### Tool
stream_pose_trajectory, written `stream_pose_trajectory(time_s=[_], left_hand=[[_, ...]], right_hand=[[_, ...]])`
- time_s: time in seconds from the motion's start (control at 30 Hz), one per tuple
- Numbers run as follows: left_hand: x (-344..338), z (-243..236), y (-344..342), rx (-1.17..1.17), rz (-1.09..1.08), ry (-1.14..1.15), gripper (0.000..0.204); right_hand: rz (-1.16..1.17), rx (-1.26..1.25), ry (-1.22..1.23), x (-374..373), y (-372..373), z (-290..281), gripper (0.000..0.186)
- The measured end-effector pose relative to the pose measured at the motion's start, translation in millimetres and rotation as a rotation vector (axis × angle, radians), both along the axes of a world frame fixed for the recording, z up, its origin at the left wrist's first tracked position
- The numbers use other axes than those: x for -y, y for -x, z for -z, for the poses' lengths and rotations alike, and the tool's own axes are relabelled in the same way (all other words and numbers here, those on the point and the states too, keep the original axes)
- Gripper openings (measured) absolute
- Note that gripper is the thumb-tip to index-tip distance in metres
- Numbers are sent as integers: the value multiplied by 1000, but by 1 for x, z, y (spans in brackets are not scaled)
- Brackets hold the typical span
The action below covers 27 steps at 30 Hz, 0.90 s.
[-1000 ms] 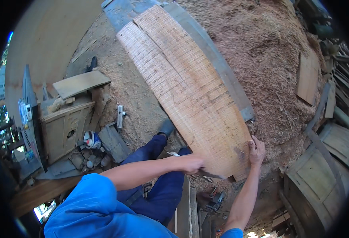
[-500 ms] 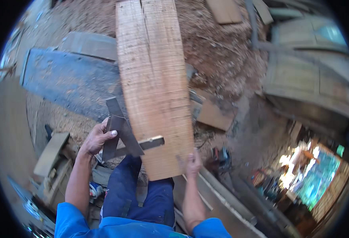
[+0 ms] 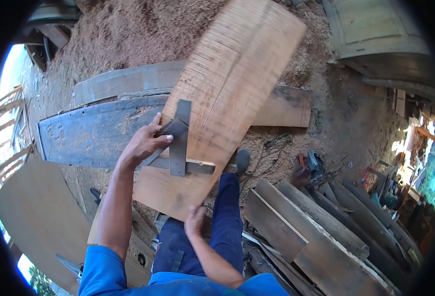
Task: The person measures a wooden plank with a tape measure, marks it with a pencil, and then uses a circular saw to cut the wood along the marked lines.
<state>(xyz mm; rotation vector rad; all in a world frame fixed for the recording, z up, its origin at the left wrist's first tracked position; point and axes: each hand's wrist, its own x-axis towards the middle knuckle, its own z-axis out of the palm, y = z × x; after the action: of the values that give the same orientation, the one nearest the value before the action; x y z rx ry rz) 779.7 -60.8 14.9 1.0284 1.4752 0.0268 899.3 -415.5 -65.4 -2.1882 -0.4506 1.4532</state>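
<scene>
- Pale, rough-sawn wood fills the middle of the head view: a long, broad board (image 3: 217, 91) slants from the upper right down to the person's legs (image 3: 226, 217), passing above a weathered blue-grey plank (image 3: 99, 133); whether the two touch cannot be told.
- Thumb uppermost, the left hand (image 3: 146, 143) pinches crossed dark flat strips (image 3: 179, 143) at the board's left edge; a narrow dark bar (image 3: 197, 167) with a pale tip lies crosswise beside them, over the board's face.
- Curled at the board's near end, the right hand (image 3: 195, 223) clasps the edge close to the corner; whatever its fingers do on the underside is hidden.
- Solid and stiff by its look, the board is probably heavy toward the far end, which no hand holds, so gripping it at one end likely leaves it prone to swing or dip.
- Saw ridges across the face should give skin some bite, with little risk of slipping, though splinters seem possible.
- Along the grain runs a dark line (image 3: 237, 56), perhaps a crack; it looks like the weak spot, best spared any twisting.
- Opposite long edges, one palm each, appear the surest hold; the thin strips look light and rigid, best taken where they cross, away from their edges.
</scene>
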Motion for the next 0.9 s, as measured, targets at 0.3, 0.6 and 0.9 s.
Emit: stream_pose_trajectory(time_s=[0.3,0.6,0.9], left_hand=[[-10,15,-49,-240,549,-101,50],[56,34,-75,-359,312,-383,47],[178,37,-133,-332,206,-706,92]], right_hand=[[355,-921,-43,8,13,-3,64],[612,-887,-204,-101,-112,-7,51],[513,-394,-446,-116,-242,20,56]])
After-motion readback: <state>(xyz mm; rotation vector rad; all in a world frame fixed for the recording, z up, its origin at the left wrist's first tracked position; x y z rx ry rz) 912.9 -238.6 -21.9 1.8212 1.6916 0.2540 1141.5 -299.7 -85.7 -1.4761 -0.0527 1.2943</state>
